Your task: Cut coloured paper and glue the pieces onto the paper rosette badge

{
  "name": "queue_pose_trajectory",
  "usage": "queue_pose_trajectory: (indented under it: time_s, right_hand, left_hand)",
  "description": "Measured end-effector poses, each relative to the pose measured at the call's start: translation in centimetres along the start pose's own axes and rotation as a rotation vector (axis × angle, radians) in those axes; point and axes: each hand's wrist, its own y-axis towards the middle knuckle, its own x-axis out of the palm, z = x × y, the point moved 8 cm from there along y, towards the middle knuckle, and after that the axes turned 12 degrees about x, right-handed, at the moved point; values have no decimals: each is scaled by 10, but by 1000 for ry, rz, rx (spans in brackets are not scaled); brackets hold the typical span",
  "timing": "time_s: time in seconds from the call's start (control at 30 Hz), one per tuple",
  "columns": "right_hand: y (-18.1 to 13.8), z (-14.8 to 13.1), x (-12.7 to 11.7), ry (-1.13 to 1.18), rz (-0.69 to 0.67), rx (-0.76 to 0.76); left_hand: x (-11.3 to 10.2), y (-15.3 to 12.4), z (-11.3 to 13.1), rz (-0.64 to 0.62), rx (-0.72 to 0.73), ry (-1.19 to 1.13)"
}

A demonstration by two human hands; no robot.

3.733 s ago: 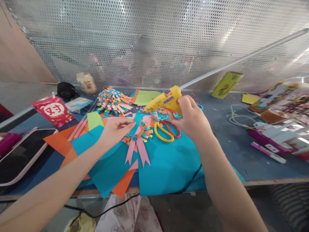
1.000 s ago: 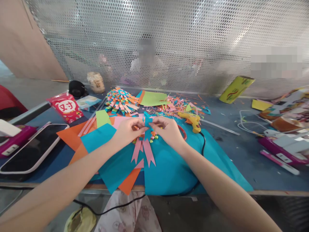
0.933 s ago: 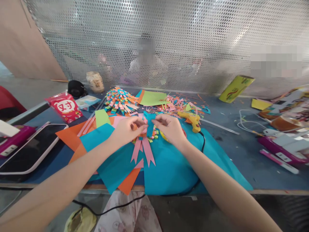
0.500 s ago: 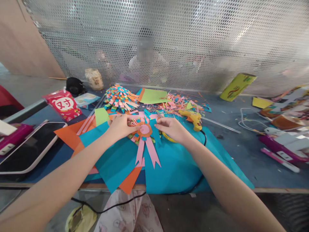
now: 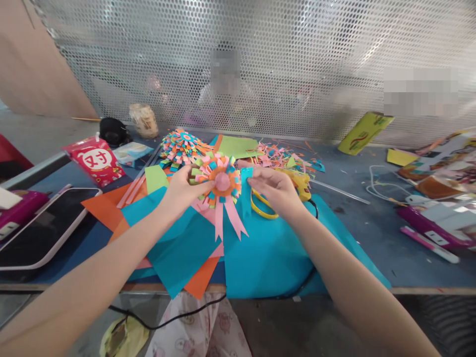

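My left hand (image 5: 188, 186) grips a paper rosette (image 5: 222, 181) by its left side, thumb on the front. Fringed strips of several colours ring its pink centre, and two pink tails with notched ends hang below. Just to the right, my right hand (image 5: 273, 186) pinches a blue paper strip (image 5: 246, 191) near its upper end. The strip hangs upright beside the rosette; whether they touch I cannot tell. Yellow-handled scissors (image 5: 262, 210) lie partly under my right hand. Beneath everything are large blue paper sheets (image 5: 267, 258).
A fringed paper pompom (image 5: 184, 146) sits behind my left hand, paper scraps (image 5: 273, 156) further right. A yellow glue gun (image 5: 300, 183) lies beside my right hand. A tablet (image 5: 48, 228) and red packet (image 5: 94, 161) are at left, a green-yellow box (image 5: 364, 134) at right.
The rosette has been raised and tipped up, so its fringe now shows around the centre. The blue strip has come up and moved slightly right with my right hand.
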Motion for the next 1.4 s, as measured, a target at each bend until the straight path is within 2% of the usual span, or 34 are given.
queue_pose_trajectory:
  time_s: [0.07,0.1,0.27,0.33,0.43,0.47,0.53,0.63,0.7,0.8,0.87,0.9,0.97,1.03,1.07,1.1,1.23,1.4]
  right_hand:
    - [-1,-1,-13,9,115,-25]
    - [-2,0,-16,15,128,-17]
    - [-3,3,6,90,-139,23]
    - [2,7,-1,128,-66,22]
    - [8,17,-25,140,184,62]
    - [8,17,-30,116,231,55]
    - [6,9,-30,45,236,-20]
    - [-2,-10,-19,-24,146,-178]
    - [-5,-15,-16,-22,120,-211]
    - [-6,-11,-16,52,96,-154]
    - [-7,-7,-13,128,19,-89]
    - [-9,-6,-7,162,-62,-50]
    - [-15,-2,15,188,-322,55]
    - [-26,4,37,113,-572,173]
    - [-29,8,43,54,-622,215]
    - [-29,13,45,-10,-615,243]
    - [-14,30,38,-167,-426,284]
    - [-11,44,39,-240,-446,297]
  left_hand:
    - [4,-2,3,-37,8,-30]
    - [6,-3,5,-51,14,-42]
    - [14,-9,11,-84,39,-64]
    - [15,-11,12,-82,28,-99]
    - [11,-12,10,-21,-16,-168]
    - [10,-11,9,0,-31,-184]
    - [8,-11,7,28,-51,-206]
    - [10,-11,8,18,-46,-231]
    - [10,-11,8,20,-26,-239]
    - [7,-10,6,63,-7,-259]
    - [3,-8,5,116,-2,-330]
    - [0,-7,5,153,4,-382]
    - [-7,-4,7,245,28,-493]
    - [-13,-3,11,318,70,-577]
    - [-15,-2,14,342,89,-604]
    - [-18,-2,16,362,105,-626]
    - [-23,-2,20,420,102,-686]
    - [-17,-2,12,414,-23,-769]
